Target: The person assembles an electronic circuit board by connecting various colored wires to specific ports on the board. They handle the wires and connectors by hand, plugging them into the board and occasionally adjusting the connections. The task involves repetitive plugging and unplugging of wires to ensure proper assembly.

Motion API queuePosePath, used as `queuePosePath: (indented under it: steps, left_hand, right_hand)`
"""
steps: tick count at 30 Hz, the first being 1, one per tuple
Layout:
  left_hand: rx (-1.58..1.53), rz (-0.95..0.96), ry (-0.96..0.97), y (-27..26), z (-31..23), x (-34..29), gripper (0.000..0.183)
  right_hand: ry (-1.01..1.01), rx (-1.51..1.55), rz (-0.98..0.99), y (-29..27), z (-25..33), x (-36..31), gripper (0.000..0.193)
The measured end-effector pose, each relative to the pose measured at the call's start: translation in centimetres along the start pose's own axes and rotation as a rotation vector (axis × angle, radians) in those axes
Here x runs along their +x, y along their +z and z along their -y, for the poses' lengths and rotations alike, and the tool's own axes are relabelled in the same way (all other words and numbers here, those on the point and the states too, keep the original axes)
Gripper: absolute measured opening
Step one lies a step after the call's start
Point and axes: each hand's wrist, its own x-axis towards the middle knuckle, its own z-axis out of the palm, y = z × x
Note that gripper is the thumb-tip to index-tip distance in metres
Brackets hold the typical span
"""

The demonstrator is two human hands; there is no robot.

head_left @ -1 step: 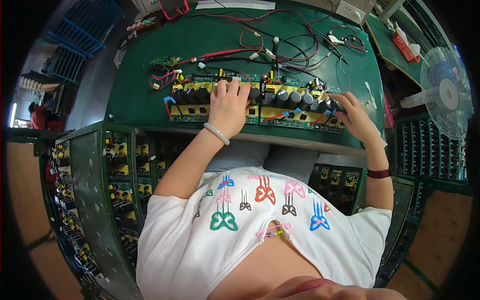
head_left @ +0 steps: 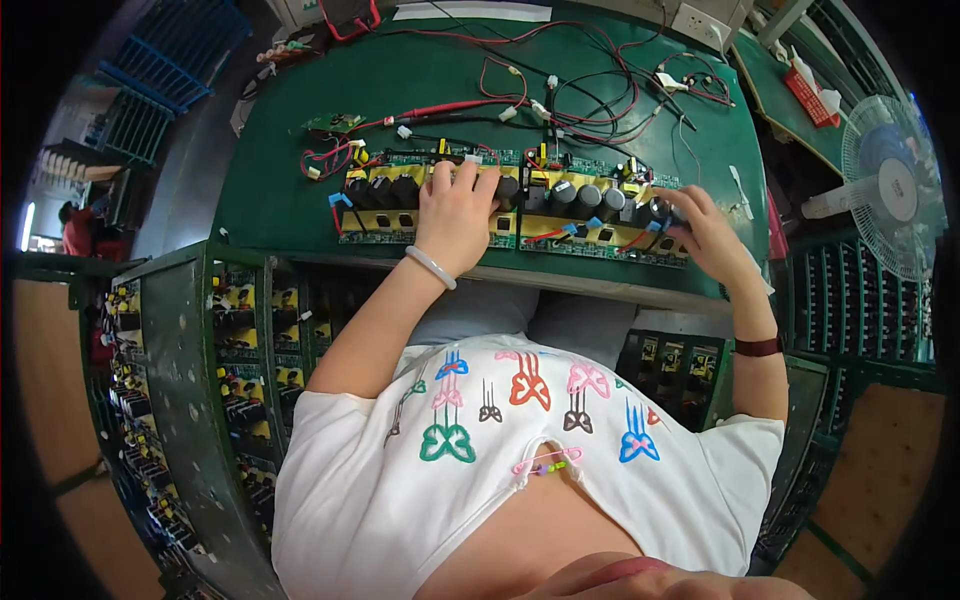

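Observation:
Two long green circuit boards with yellow parts and black round capacitors lie end to end along the table's near edge. My left hand [head_left: 457, 215] lies over the left circuit board [head_left: 375, 222], its fingers bent down among the capacitors near a white connector [head_left: 472, 159]. The fingertips are partly hidden there. At the far right end of the right circuit board [head_left: 552, 228], my right hand [head_left: 708, 232] grips with thumb and fingers on either side of the end parts. Short red and blue-tipped wires [head_left: 571, 229] stick out along the boards' near side.
Red and black test leads [head_left: 450, 106] and loose cables [head_left: 610, 100] sprawl across the green table [head_left: 270, 130]. A small green board [head_left: 335, 122] sits left of them. Racks of circuit boards [head_left: 240, 340] stand at both sides. A white fan [head_left: 893, 190] is at right; a person [head_left: 76, 230] is far left.

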Motion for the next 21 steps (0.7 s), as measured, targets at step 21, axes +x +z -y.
queuePosePath:
  steps: [21]
  left_hand:
    - [-2.217, -0.132, 0.059, -14.6, 13.1, -4.8, 0.042]
  right_hand:
    - [0.318, 0.883, -0.004, -3.0, -1.6, -2.4, 0.039]
